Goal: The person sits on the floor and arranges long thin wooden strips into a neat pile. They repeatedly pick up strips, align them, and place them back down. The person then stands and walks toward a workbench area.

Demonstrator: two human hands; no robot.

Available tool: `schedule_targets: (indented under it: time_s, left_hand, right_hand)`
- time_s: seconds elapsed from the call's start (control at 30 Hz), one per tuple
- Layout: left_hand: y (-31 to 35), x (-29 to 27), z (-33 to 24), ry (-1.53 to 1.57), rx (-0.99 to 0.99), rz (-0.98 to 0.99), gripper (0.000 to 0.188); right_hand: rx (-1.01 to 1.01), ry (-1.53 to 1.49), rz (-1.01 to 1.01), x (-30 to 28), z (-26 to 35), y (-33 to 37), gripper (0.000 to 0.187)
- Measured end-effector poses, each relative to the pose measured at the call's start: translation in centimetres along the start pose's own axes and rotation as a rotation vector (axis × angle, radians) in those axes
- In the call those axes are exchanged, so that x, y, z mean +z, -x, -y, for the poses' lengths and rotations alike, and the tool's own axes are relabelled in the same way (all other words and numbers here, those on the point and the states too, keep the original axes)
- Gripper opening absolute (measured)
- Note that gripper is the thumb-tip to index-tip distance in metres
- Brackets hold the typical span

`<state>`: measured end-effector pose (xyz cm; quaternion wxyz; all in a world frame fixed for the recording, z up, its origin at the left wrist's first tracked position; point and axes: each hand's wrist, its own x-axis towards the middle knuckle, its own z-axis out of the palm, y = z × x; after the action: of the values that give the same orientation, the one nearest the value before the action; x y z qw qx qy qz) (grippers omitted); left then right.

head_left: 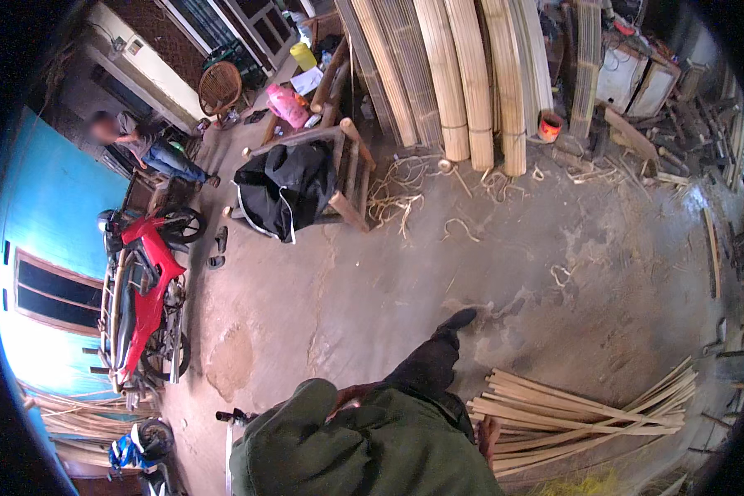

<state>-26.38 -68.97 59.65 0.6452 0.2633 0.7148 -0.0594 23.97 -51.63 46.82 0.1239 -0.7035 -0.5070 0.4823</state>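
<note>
My left hand (351,396) is held in front of my body, beside the green sleeve. The sleeve covers much of it, and its fingers cannot be made out. At my right side hangs my right hand (488,435), close to a pile of pale split bamboo strips (554,413) on the floor. Whether that hand touches the strips is unclear, and its fingers are mostly hidden. One dark-clad leg (426,360) reaches forward with a dark shoe or sock on the foot.
Tall bamboo bundles (446,83) stand ahead, with loose fibres (401,198) beneath. A black cloth (285,186) covers a wooden seat. At left are a red motorbike (149,289) and a seated person (153,149). Scrap wood (678,140) lies far right.
</note>
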Motion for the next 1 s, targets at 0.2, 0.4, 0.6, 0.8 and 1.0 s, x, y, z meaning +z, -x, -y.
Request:
schedule_targets:
  time_s: [0.2, 0.4, 0.6, 0.8, 1.0]
  left_hand:
    - [-3.3, -0.6, -4.9, -0.075, 0.225, -0.127, 0.06]
    - [-5.8, -5.0, -8.5, -0.078, 0.359, -0.24, 0.056]
    - [-7.5, -9.1, -5.6, -0.001, 0.362, -0.253, 0.052]
    - [-8.0, -16.5, 0.5, 0.09, 0.288, -0.291, 0.049]
    - [-9.0, -25.3, 5.1, -0.087, 0.36, -0.578, 0.039]
  right_hand:
    - [0.194, 0.04, 0.097, 1.5, -1.8, 3.8, 0.03]
    - [0.114, 0.034, 0.126, 4.3, 4.8, -0.2, 0.028]
    - [0.021, 0.069, 0.154, 7.1, 12.8, -4.0, 0.026]
    - [0.016, 0.122, 0.227, 13.6, 20.9, -5.6, 0.023]
    - [0.027, 0.196, 0.288, 18.4, 26.7, -6.1, 0.021]
